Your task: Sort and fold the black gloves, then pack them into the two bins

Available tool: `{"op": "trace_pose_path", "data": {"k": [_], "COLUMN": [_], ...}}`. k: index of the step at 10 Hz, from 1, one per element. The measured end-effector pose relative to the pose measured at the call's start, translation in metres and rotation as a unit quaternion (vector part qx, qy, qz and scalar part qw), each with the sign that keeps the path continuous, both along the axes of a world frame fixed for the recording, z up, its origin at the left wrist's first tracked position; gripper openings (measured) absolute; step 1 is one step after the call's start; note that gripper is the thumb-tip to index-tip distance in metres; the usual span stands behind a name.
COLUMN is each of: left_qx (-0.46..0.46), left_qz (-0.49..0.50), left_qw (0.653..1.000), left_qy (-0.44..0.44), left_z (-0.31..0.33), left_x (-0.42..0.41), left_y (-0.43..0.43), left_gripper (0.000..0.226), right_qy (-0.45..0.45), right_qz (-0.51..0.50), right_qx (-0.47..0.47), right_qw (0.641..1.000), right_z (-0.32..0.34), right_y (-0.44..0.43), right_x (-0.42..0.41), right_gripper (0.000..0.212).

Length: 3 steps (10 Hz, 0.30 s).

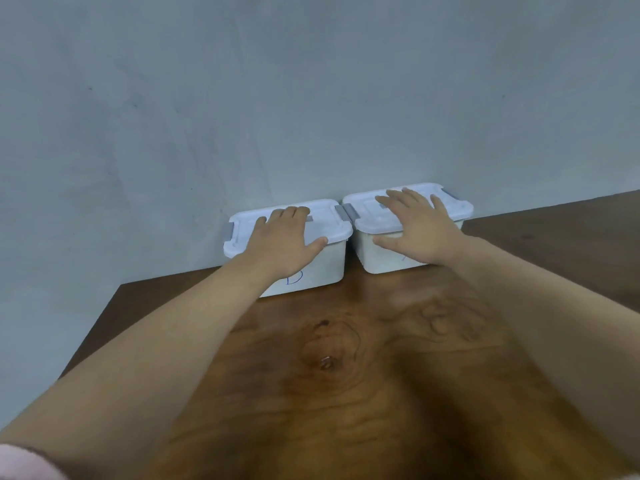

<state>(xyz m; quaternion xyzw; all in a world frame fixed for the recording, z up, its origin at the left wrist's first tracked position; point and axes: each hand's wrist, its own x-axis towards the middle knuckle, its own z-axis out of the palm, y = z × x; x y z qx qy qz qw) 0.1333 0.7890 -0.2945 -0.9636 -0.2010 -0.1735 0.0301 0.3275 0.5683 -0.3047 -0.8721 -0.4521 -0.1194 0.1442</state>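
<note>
**Q.** What did the head view show of the two bins?

**A.** The left bin point(325, 268) and the right bin point(377, 258) stood side by side, almost touching, at the back of the counter point(346, 393) against the grey wall point(311, 98). Each was covered: the left lid point(330, 216) and the right lid point(363, 209) sat on their rims, with grey latches point(341, 213) at the ends. Whether the latches were snapped down could not be told. A blue mark point(294, 277) was written on the front of the left bin.

**Q.** How were the hands placed?

**A.** The left hand point(284, 233) lay flat on the left lid, fingers straight and the thumb spread along the front edge. The right hand point(415, 223) lay flat on the right lid, fingers fanned apart and the thumb hanging over the front. Neither hand gripped anything. A pink sleeve point(20, 462) showed at the lower left corner.

**Q.** Where were the black gloves?

**A.** None were in view. The bin walls were white and opaque, so their contents could not be seen.

**Q.** How far along was the task, then?

**A.** It was at one end or the other. With no gloves on the counter and both lids seated under flat palms, it was most likely the close, with sorting, folding and packing done and only the pressing or latching of the lids left. If the bins were in fact empty, everything remained, starting with lifting the lids.
</note>
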Motion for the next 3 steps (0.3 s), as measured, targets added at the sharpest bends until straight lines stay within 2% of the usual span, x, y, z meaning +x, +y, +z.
{"op": "trace_pose_path", "data": {"k": [3], "left_qx": [0.002], "left_qz": [0.004], "left_qw": [1.0], "left_qy": [0.017], "left_z": [0.024], "left_x": [0.045], "left_y": [-0.002], "left_gripper": [0.077], "right_qy": [-0.031], "right_qz": [0.026], "right_qx": [-0.024], "right_qw": [0.999], "right_z": [0.03], "right_y": [0.004], "right_x": [0.036], "right_gripper": [0.081]}}
